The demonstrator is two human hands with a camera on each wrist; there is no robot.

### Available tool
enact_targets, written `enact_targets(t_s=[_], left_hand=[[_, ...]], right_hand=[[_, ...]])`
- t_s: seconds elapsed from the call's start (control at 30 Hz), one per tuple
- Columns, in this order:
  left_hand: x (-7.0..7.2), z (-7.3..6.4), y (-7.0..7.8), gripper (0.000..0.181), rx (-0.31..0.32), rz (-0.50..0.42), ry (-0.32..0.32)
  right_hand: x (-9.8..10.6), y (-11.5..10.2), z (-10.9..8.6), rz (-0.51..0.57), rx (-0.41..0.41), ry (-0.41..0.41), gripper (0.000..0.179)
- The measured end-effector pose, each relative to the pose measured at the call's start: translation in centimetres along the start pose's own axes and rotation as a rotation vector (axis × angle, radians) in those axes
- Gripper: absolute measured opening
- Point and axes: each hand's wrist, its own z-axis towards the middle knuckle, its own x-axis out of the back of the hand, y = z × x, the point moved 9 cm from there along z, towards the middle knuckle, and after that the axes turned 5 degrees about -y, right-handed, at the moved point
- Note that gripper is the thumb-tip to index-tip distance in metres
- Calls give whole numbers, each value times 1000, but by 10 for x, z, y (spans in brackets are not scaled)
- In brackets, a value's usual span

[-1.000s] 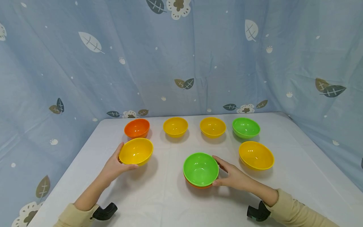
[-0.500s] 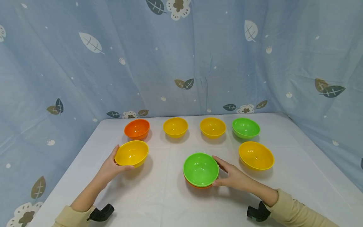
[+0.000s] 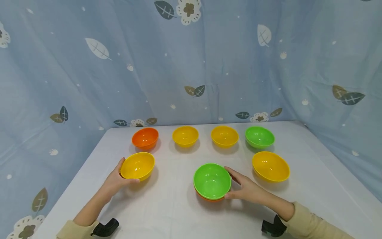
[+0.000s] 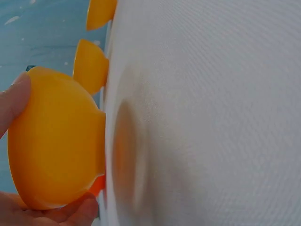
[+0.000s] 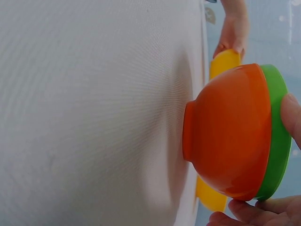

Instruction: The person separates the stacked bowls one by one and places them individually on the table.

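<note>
On the left, my left hand holds a yellow bowl, its thumb on the near side and its fingers round the far left side. In the left wrist view the foot of that yellow bowl is close over the white cloth, with a shadow beside it. Near the middle, my right hand grips a green bowl by its right side, thumb at the rim. The green bowl sits nested in an orange bowl, which shows beneath it. Fingertips of the right hand reach the orange bowl's side.
Along the back of the white table stand an orange bowl, two yellow bowls and a green bowl. Another yellow bowl stands right of the right hand. A blue patterned curtain hangs behind.
My left hand has moved left and toward me with the yellow bowl. The right hand keeps its grip on the green bowl in the same place; the head view has tilted slightly.
</note>
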Motion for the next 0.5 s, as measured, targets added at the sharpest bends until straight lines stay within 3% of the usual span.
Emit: enact_targets(t_s=[0.5], left_hand=[[-3, -2, -11, 119, 20, 14, -6]], right_hand=[[0, 3, 1, 5, -7, 10, 91]])
